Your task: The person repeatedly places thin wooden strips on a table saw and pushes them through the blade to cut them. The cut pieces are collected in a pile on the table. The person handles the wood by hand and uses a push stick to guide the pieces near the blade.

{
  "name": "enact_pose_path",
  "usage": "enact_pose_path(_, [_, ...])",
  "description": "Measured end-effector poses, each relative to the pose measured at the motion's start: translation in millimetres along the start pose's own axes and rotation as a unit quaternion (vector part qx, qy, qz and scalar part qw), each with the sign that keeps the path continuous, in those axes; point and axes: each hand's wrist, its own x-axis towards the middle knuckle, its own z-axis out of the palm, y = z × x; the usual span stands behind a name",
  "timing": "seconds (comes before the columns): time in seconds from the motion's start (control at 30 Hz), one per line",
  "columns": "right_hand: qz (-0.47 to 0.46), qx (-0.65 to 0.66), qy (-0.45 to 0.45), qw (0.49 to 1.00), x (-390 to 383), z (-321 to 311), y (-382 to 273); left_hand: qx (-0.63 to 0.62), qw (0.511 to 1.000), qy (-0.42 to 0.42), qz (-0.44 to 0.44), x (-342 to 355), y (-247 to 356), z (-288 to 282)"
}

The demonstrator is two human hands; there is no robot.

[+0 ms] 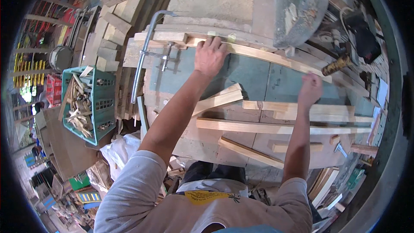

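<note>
Head view, nearest first: below our grey shirt (202,209)'s sleeves and chest, we look out over a worktop (250,77) whose middle part is green. On its near side we see a batten (252,152) lying at a slant and a short block (297,147) to the right of it. Beyond them a longer batten (258,126) runs across, with more pale lengths (302,107) behind it and two angled offcuts (220,99) to their left.

Farther out, our right hand (311,89) is blurred close by the right end of a pale strip (267,54); we cannot tell whether its fingers pinch the wood or only hover. Our left hand (210,57) grasps the strip toward its left end, fingers bent over it. The strip lies along the far side of the green surface, against a wooden fence (207,26). Left of that hand, a metal clamp (148,54) stands by a wooden block (166,37). Farthest out, we see a dusty grey hood (297,0) at upper right.
</note>
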Motion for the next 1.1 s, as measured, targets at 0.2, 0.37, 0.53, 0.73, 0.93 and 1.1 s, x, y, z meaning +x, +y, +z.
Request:
enact_pose_path(0.2, [-0.012,0.230,0.086,0.969,86.0,-16.9,-68.4,0.017,1.000,0.006,-0.007,0.0,0.0,0.6])
enact_pose_path(0.37, [0.070,0.313,-0.020,0.947,113.8,-23.7,-54.1,0.028,1.000,0.002,-0.010,3.8,4.3,-0.5])
enact_pose_path(0.53, [0.083,0.294,0.008,0.952,89.2,-30.6,-62.7,0.023,0.999,-0.019,-0.020,0.7,4.0,0.0])
enact_pose_path(0.73, [0.111,0.271,0.053,0.955,42.9,-50.0,-72.6,0.002,0.999,-0.028,-0.028,-1.7,3.5,-4.0])
enact_pose_path(0.93, [0.108,0.256,0.068,0.958,1.3,-82.0,-65.2,0.003,0.999,-0.037,-0.036,-0.1,3.7,-0.3])
enact_pose_path(1.1, [0.121,0.293,0.072,0.946,-32.4,-102.7,-66.2,-0.003,0.999,-0.034,-0.028,-1.8,1.5,-2.6])
